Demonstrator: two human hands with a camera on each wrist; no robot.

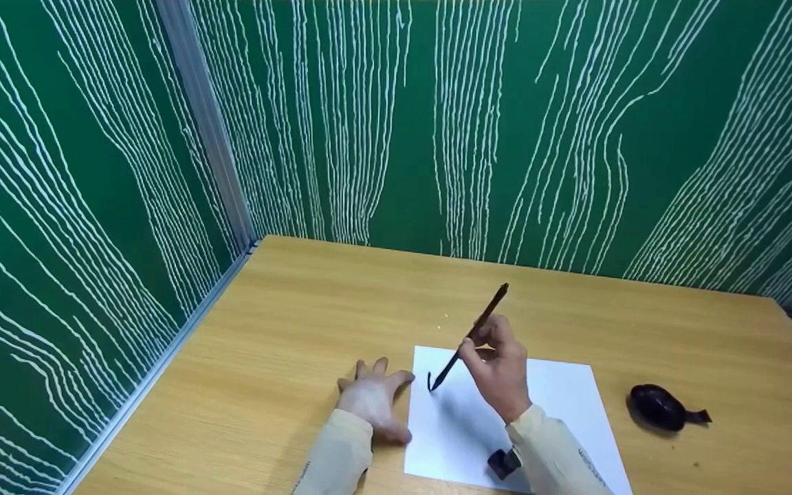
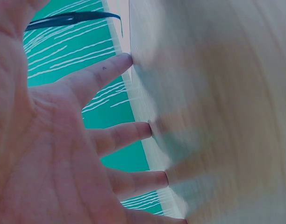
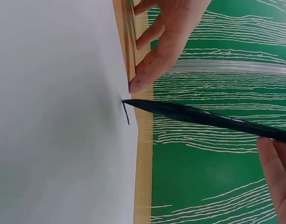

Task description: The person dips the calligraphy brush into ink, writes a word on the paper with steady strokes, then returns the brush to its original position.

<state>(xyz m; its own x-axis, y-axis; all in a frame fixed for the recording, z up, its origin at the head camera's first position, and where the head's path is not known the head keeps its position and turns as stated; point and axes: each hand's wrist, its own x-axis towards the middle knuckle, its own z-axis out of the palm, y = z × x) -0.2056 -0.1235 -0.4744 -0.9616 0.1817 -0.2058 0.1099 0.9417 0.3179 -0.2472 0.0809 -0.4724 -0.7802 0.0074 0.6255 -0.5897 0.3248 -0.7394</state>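
My right hand [image 1: 501, 368] pinches a slim black writing brush [image 1: 478, 323] partway along its handle. The brush leans up to the right, and its pointed tip [image 3: 129, 101] touches a white paper sheet [image 1: 561, 399] near the left edge. One short black stroke [image 1: 429, 380] is marked there. Fingers spread, my left hand [image 1: 368, 399] rests on the table, its fingertips down on the wood, with index finger and thumb at the sheet's left edge. In the left wrist view, the palm of that hand and the dark brush [image 2: 70, 18] beyond it show.
A black oval object with a short tab [image 1: 657, 408] lies right of the paper on the wooden table [image 1: 286, 323]. A small black block [image 1: 504, 464] sits by my right cuff. Green walls with white wavy lines [image 1: 410, 137] enclose the back and left side.
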